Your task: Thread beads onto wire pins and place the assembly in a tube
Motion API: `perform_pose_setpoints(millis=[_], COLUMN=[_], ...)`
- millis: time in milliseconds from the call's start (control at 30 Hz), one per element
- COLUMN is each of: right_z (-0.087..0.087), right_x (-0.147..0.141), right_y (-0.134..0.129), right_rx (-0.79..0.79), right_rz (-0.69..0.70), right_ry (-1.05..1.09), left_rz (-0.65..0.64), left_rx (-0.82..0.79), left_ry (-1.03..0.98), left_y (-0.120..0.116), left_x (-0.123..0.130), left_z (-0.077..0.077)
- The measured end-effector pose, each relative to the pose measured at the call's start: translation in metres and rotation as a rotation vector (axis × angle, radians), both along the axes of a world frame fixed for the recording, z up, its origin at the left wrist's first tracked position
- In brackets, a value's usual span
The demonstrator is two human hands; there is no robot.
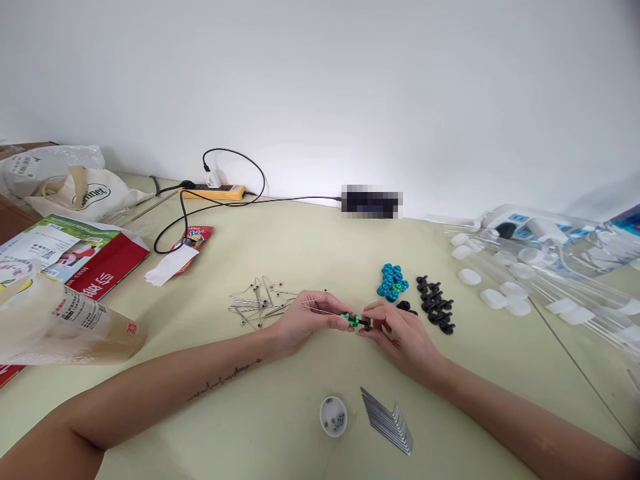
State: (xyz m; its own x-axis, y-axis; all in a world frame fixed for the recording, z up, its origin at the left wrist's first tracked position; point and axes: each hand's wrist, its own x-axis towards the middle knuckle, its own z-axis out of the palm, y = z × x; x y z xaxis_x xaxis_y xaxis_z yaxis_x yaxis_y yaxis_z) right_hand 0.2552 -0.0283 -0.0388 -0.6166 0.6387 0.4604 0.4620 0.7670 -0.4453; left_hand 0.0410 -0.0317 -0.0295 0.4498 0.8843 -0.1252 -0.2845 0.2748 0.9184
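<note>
My left hand (305,320) pinches a small bright-green grooved part (351,319) between thumb and fingers. A thin wire loop with a dark bead (325,291) at its tip stands up beside these fingers. My right hand (403,333) grips a small black piece (367,323), which meets the right end of the green part. Fingers hide much of both pieces and how they join. Left of my left hand lies a loose pile of thin metal wires (257,303) with coloured beads. Beyond my right hand sit blue knobs (390,281) and rows of black knobs (434,303).
Nearer me are a white cup (333,417) of small metal bits and a row of bent metal rods (389,423). A drink cup (95,320) and red box (120,260) fill the left. Clear tubes with white caps (515,293) crowd the right. A power strip (215,193) stands behind.
</note>
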Motion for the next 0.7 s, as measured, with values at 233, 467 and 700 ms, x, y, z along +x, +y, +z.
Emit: perform_pose_setpoints(millis=[233, 467, 700], right_z=[-0.0017, -0.0011, -0.0023], right_x=[0.0010, 0.0010, 0.0005], right_y=[-0.0006, -0.0006, -0.0015], right_rx=[0.033, 0.036, 0.048], right_rz=[-0.009, 0.031, -0.011], right_ry=[-0.033, -0.035, 0.028], left_rz=[-0.007, -0.023, -0.018], left_rx=[-0.010, -0.015, -0.011], left_ry=[-0.007, 0.000, -0.020], left_y=[0.0003, 0.0000, 0.0009], left_x=[-0.0004, 0.0001, -0.0007], left_z=[-0.0015, -0.0012, -0.0009])
